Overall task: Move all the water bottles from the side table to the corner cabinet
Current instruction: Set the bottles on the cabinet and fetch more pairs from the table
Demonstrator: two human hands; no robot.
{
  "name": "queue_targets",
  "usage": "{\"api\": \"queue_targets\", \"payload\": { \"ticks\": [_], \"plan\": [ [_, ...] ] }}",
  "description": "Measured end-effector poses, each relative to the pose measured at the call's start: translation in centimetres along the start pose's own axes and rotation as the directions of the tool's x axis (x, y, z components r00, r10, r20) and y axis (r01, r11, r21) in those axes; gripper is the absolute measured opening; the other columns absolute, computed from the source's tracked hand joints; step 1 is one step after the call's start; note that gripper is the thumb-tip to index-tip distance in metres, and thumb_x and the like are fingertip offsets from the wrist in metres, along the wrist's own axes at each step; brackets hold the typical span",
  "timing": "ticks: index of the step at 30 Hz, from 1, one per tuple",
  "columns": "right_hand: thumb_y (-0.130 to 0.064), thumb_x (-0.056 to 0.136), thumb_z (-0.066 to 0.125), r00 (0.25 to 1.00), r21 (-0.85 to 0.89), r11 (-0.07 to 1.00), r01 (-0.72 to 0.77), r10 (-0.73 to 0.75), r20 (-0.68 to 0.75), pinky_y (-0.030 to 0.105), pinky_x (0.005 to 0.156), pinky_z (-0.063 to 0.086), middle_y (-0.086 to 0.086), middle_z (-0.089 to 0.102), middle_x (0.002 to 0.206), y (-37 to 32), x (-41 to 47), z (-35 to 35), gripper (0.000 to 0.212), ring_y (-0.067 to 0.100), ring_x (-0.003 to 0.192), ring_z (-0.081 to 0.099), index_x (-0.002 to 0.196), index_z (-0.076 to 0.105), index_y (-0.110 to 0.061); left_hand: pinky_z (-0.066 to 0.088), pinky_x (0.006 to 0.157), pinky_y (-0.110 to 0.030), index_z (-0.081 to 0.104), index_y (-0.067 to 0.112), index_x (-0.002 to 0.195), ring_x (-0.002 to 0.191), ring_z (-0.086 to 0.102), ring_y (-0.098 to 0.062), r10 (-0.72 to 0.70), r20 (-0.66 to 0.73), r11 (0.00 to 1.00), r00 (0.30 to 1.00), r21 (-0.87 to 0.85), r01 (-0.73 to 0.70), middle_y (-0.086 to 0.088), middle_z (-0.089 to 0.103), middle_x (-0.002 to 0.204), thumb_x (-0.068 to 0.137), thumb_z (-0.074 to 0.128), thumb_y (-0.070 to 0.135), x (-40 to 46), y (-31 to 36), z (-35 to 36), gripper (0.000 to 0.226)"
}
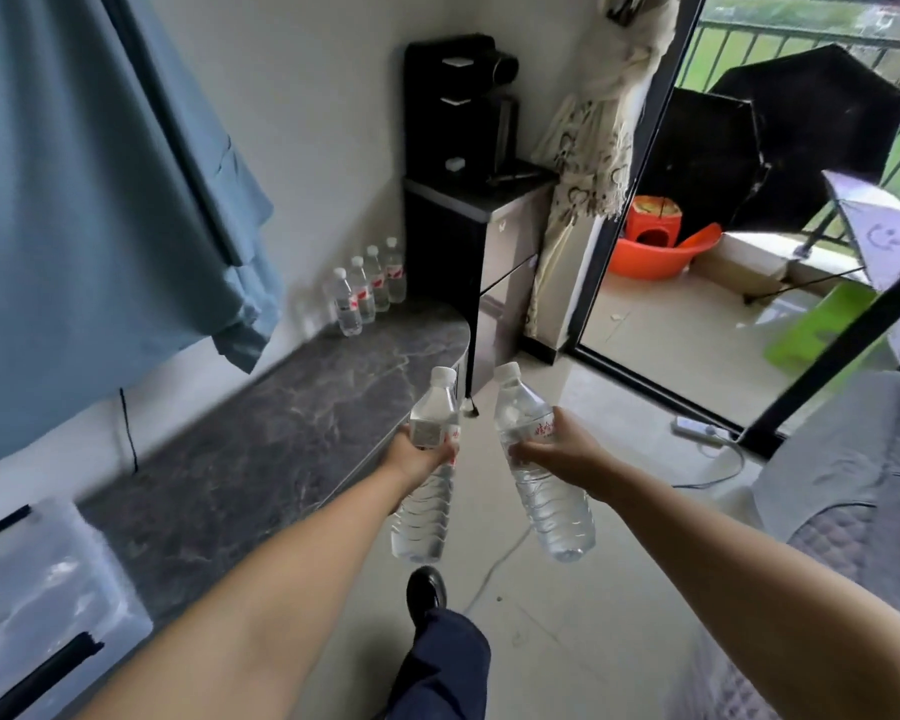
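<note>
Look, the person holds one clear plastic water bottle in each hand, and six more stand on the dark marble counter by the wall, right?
Not six: the head view shows four clear plastic water bottles standing on the dark marble counter. The left hand and right hand each hold one.

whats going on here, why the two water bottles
A person is carrying water bottles, one in each hand: the left hand grips one bottle around its middle, and the right hand grips another bottle the same way. Both are held over the floor beside a dark marble-topped counter. Four more bottles already stand in a row at the counter's far end against the wall, next to a black cabinet.
</note>
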State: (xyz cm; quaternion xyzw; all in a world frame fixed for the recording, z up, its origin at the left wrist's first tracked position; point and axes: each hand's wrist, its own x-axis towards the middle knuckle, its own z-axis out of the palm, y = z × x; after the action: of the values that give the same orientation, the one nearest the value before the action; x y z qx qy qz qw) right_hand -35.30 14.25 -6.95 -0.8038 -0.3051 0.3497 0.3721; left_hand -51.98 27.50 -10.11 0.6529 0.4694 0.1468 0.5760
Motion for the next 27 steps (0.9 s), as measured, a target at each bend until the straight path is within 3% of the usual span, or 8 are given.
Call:
{"api": "queue_targets", "payload": {
  "ticks": [3, 7, 10, 13, 16, 18, 20, 27],
  "plan": [
    [-0.020, 0.071, 0.079, 1.000, -0.004, 1.000, -0.024, 0.024, -0.015, 0.027, 0.063, 0.052, 0.000, 0.064, 0.093, -0.6, 5.9, -1.2, 0.050, 0.015, 0.080, 0.063, 0.110, 0.048, -0.022, 0.044, 0.076, -0.022, 0.060, 0.024, 0.080, 0.081, 0.061, -0.014, -0.010, 0.037, 1.000, 0.999, -0.027, 0.011, 0.009, 0.064, 0.079, 0.076, 0.080, 0.028, 6.4, 1.4, 0.6, 0.021],
    [-0.019, 0.072, 0.078, 0.999, 0.003, 0.999, -0.039, 0.039, -0.013, 0.022, 0.058, 0.047, -0.007, 0.062, 0.086, -3.5, 14.7, -2.9, 0.048, 0.008, 0.074, 0.061, 0.109, 0.048, -0.022, 0.041, 0.080, -0.024, 0.056, 0.025, 0.088, 0.084, 0.058, -0.014, -0.033, 0.053, 0.999, 0.998, -0.011, 0.034, 0.007, 0.063, 0.085, 0.078, 0.078, 0.031, 15.4, 4.7, 0.0, 0.025],
    [-0.006, 0.073, 0.076, 1.000, 0.036, 0.999, -0.005, 0.005, -0.001, 0.016, 0.049, 0.049, -0.008, 0.069, 0.069, -6.4, 20.3, -4.0, 0.045, 0.004, 0.060, 0.067, 0.111, 0.052, -0.013, 0.043, 0.076, -0.021, 0.056, 0.009, 0.112, 0.085, 0.058, -0.015, -0.046, 0.057, 0.998, 0.997, -0.030, 0.047, -0.004, 0.062, 0.100, 0.081, 0.076, 0.025, 21.0, 7.6, -1.2, 0.040],
    [0.003, 0.075, 0.072, 1.000, 0.092, 0.996, -0.013, 0.013, 0.004, 0.017, 0.042, 0.049, -0.002, 0.069, 0.063, -8.6, 25.4, -4.2, 0.045, 0.006, 0.051, 0.068, 0.112, 0.049, -0.005, 0.047, 0.069, -0.019, 0.052, 0.014, 0.104, 0.085, 0.058, -0.016, -0.059, 0.012, 0.998, 0.998, -0.007, 0.059, -0.002, 0.060, 0.097, 0.081, 0.076, 0.024, 26.3, 9.7, -2.7, 0.035],
    [-0.008, 0.073, 0.076, 0.999, 0.093, 0.995, -0.038, 0.040, -0.018, 0.030, 0.063, 0.057, 0.006, 0.067, 0.090, -9.9, 29.5, -4.0, 0.041, 0.017, 0.074, 0.067, 0.104, 0.051, -0.017, 0.047, 0.083, -0.029, 0.049, 0.013, 0.113, 0.095, 0.058, -0.020, -0.105, -0.001, 0.994, 0.994, -0.011, 0.105, -0.002, 0.059, 0.103, 0.079, 0.077, 0.024, 30.6, 10.6, -3.7, 0.046],
    [-0.012, 0.070, 0.077, 0.999, 0.051, 0.997, -0.051, 0.050, 0.019, 0.046, 0.080, 0.058, 0.013, 0.068, 0.096, -10.8, 32.3, -4.0, 0.040, 0.028, 0.086, 0.068, 0.102, 0.054, -0.016, 0.048, 0.075, -0.026, 0.047, 0.014, 0.116, 0.089, 0.059, -0.014, -0.134, -0.013, 0.991, 0.991, -0.028, 0.134, 0.001, 0.059, 0.102, 0.078, 0.078, 0.025, 33.2, 10.7, -4.0, 0.051],
    [-0.017, 0.066, 0.077, 0.996, 0.004, 0.999, -0.049, 0.049, 0.072, 0.053, 0.084, 0.057, 0.019, 0.069, 0.096, -11.5, 35.8, -3.9, 0.043, 0.032, 0.086, 0.069, 0.104, 0.058, -0.010, 0.045, 0.064, -0.022, 0.045, 0.018, 0.114, 0.083, 0.057, -0.008, -0.158, -0.033, 0.986, 0.987, -0.051, 0.156, 0.003, 0.059, 0.099, 0.075, 0.080, 0.028, 35.7, 10.7, -4.2, 0.053],
    [-0.037, 0.069, 0.077, 0.973, -0.146, 0.989, 0.006, 0.027, 0.227, 0.042, 0.083, 0.058, 0.005, 0.070, 0.099, -15.0, 51.4, -3.3, 0.048, 0.021, 0.086, 0.069, 0.108, 0.056, -0.020, 0.045, 0.086, -0.032, 0.045, 0.021, 0.118, 0.104, 0.057, -0.018, -0.247, -0.102, 0.967, 0.964, -0.094, 0.238, 0.000, 0.059, 0.112, 0.070, 0.082, 0.033, 47.0, 10.7, -4.0, 0.062]
  ]
}}
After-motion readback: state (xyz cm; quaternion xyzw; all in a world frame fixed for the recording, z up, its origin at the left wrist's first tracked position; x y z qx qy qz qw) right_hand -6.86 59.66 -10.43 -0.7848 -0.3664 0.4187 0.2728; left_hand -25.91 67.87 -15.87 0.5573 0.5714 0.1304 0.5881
